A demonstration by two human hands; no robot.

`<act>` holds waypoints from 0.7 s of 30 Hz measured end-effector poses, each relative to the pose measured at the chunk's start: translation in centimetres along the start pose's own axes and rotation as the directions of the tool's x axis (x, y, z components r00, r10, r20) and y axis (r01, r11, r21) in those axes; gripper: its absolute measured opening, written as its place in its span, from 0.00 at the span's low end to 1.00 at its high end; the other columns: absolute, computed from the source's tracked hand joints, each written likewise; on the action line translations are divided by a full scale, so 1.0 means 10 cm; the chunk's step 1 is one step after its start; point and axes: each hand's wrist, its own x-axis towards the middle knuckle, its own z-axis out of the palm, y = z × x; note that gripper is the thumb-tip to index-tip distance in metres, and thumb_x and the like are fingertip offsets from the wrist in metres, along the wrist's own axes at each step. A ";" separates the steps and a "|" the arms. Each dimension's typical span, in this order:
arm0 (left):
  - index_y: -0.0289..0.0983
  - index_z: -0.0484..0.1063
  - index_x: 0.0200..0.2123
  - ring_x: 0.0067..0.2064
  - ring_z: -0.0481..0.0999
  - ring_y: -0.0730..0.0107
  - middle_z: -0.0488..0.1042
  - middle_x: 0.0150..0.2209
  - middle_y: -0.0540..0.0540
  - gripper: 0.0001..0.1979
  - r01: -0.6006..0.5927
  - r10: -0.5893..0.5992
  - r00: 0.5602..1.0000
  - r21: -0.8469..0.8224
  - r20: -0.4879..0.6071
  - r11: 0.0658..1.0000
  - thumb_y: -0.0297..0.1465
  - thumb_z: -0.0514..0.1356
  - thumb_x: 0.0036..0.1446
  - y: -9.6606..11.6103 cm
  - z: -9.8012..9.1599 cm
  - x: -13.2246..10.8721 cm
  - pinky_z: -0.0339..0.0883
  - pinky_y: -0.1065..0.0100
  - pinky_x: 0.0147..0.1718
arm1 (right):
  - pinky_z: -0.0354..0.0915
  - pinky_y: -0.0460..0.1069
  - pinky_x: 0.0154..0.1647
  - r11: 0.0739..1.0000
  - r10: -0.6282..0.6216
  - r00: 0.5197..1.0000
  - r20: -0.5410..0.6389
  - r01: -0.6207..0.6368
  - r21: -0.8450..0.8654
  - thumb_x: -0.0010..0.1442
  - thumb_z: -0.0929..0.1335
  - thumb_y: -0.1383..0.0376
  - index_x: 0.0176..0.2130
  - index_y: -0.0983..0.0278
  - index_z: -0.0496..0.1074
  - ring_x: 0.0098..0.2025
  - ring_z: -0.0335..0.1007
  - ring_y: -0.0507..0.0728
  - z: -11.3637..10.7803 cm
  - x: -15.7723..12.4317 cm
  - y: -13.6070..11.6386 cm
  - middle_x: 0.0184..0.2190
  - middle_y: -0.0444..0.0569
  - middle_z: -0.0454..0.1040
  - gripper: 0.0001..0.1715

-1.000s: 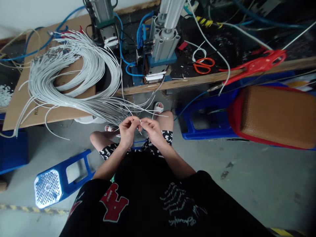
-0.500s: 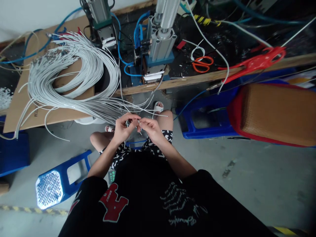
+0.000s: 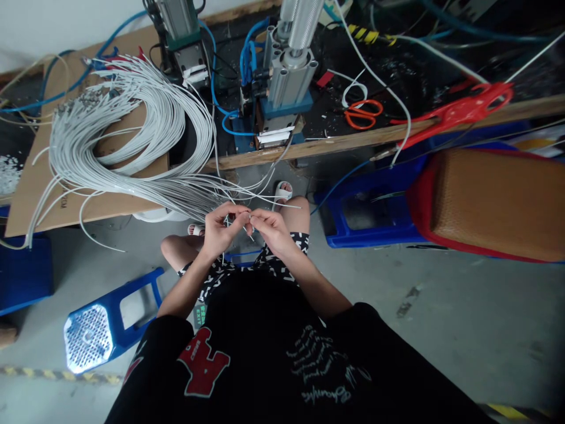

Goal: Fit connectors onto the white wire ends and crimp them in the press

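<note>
Above my lap, my left hand (image 3: 223,228) and my right hand (image 3: 270,228) meet, thumbs and fingertips pinched close together. Between them is the end of a thin white cable; its tip and any small part on it are mostly covered by the fingers. A large bundle of white cables (image 3: 145,176) lies coiled on cardboard at the left, and its loose ends trail over the table edge right up to my left hand. Several cable ends stick out just beyond and below my fingers.
Pneumatic presses (image 3: 286,82) with blue hoses stand along the bench edge. Orange-handled scissors (image 3: 362,114) and a red hand tool (image 3: 463,112) lie to the right. A blue stool (image 3: 115,324) is at lower left, a brown-cushioned seat (image 3: 498,203) at right. Cardboard (image 3: 26,203) overhangs the bench.
My fingertips have shifted very slightly against each other, still pinched at the cable end. The bundle and bench stay as they were.
</note>
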 end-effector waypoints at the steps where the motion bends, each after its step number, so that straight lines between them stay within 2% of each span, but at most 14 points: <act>1: 0.40 0.84 0.36 0.31 0.71 0.72 0.77 0.28 0.49 0.08 0.006 -0.006 1.000 0.001 -0.004 1.000 0.38 0.71 0.56 0.00 0.00 0.00 0.65 0.67 0.35 | 0.65 0.50 0.34 1.000 -0.008 1.000 -0.004 0.008 -0.014 0.56 0.75 0.47 0.30 0.62 0.77 0.27 0.68 0.52 -0.01 0.00 0.00 0.22 0.43 0.74 0.21; 6: 0.40 0.83 0.34 0.30 0.70 0.73 0.75 0.27 0.50 0.06 -0.025 0.025 1.000 0.001 0.010 1.000 0.36 0.71 0.56 0.00 -0.04 0.00 0.64 0.68 0.34 | 0.65 0.49 0.35 0.999 -0.024 0.999 0.043 0.025 -0.021 0.58 0.75 0.50 0.32 0.62 0.78 0.27 0.68 0.52 -0.04 0.00 0.01 0.23 0.44 0.74 0.19; 13: 0.40 0.83 0.34 0.30 0.72 0.74 0.76 0.27 0.50 0.04 -0.093 0.094 0.995 -0.037 0.036 0.995 0.34 0.71 0.57 0.04 -0.05 0.01 0.65 0.69 0.33 | 0.61 0.47 0.30 0.985 0.078 0.987 0.139 -0.098 0.145 0.56 0.76 0.49 0.29 0.63 0.76 0.26 0.63 0.51 0.01 -0.04 -0.05 0.21 0.42 0.70 0.20; 18: 0.39 0.83 0.32 0.28 0.73 0.75 0.76 0.28 0.49 0.06 -0.037 0.034 0.999 -0.105 -0.031 0.994 0.36 0.71 0.56 -0.02 0.03 -0.05 0.65 0.70 0.30 | 0.60 0.48 0.30 0.983 0.089 0.987 0.131 -0.109 0.147 0.55 0.76 0.48 0.27 0.63 0.74 0.25 0.62 0.51 0.03 -0.03 -0.05 0.20 0.42 0.69 0.22; 21: 0.38 0.82 0.32 0.27 0.73 0.76 0.75 0.27 0.50 0.08 -0.011 0.000 0.995 -0.116 -0.098 0.993 0.36 0.71 0.57 -0.07 0.10 -0.10 0.65 0.70 0.30 | 0.62 0.48 0.31 0.993 0.058 0.995 0.082 -0.066 0.100 0.55 0.76 0.47 0.28 0.62 0.75 0.25 0.63 0.51 0.03 -0.03 -0.01 0.20 0.42 0.71 0.22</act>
